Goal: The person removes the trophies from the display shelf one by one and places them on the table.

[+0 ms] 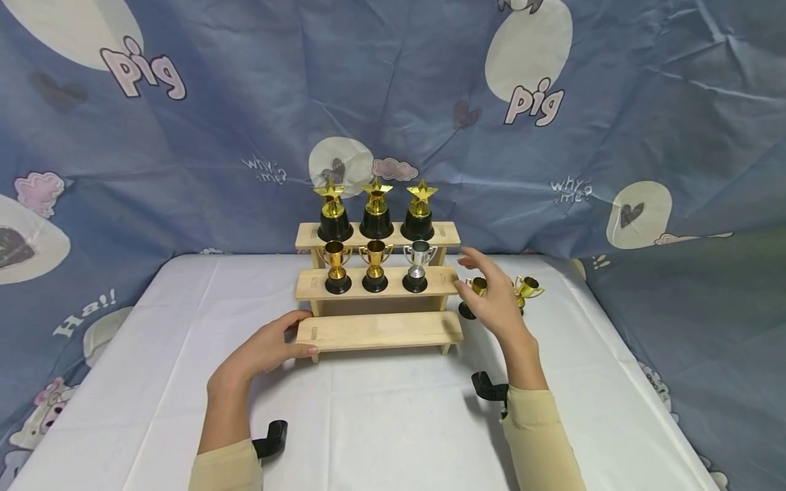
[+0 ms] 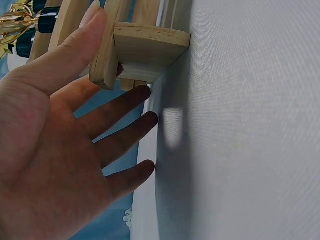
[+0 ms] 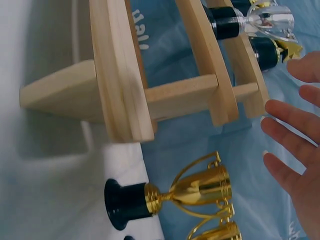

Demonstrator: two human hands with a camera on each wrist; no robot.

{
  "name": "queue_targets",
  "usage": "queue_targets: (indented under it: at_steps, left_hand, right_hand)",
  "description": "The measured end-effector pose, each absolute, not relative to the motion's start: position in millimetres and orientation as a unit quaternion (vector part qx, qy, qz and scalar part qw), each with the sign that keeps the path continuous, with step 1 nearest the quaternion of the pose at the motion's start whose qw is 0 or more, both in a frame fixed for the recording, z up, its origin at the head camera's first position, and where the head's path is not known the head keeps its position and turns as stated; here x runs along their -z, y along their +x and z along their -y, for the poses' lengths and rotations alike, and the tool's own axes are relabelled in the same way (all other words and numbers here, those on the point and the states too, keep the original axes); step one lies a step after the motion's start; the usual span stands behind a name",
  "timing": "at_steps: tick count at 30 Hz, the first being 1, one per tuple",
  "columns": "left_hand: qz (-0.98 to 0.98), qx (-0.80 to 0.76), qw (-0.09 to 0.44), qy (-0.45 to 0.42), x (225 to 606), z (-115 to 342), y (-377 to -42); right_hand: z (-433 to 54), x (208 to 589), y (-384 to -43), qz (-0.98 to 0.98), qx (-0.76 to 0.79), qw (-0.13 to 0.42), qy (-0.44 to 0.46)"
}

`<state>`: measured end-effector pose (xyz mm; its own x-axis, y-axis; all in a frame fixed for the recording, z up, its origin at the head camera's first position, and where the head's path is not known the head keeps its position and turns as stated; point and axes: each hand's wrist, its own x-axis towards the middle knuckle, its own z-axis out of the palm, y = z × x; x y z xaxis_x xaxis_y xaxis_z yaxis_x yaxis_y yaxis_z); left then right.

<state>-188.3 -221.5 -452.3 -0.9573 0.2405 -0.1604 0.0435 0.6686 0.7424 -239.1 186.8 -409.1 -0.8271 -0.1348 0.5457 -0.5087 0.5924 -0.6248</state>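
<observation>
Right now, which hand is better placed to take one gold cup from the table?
The right hand, I think: it holds nothing and is close to the gold cups standing on the table, right of the wooden stand. The left hand is at the stand's opposite end.

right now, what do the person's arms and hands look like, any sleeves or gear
The left sleeve and right sleeve are beige. A bent black piece juts out beside each. The left hand and right hand wear no gloves.

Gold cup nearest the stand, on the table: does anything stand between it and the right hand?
Nothing visible does: in the right wrist view, only an open gap separates the right hand from the gold cup beside the wooden stand.
</observation>
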Motion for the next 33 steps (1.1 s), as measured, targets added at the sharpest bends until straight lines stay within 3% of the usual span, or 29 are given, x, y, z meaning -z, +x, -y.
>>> queue_targets:
  at_steps: [27,33]
  left_hand:
    - [-0.907,-0.395,0.125,0.074,450.7,219.3,-188.8]
    - [-0.905,-0.4,0.123,0.072,451.3,221.2,-188.3]
  right_hand:
    - [-159.6,406.8,-245.6,0.825,-0.486,0.177,0.227]
    - [-145.5,383.8,-228.5,0.812,-0.519,0.14,0.227]
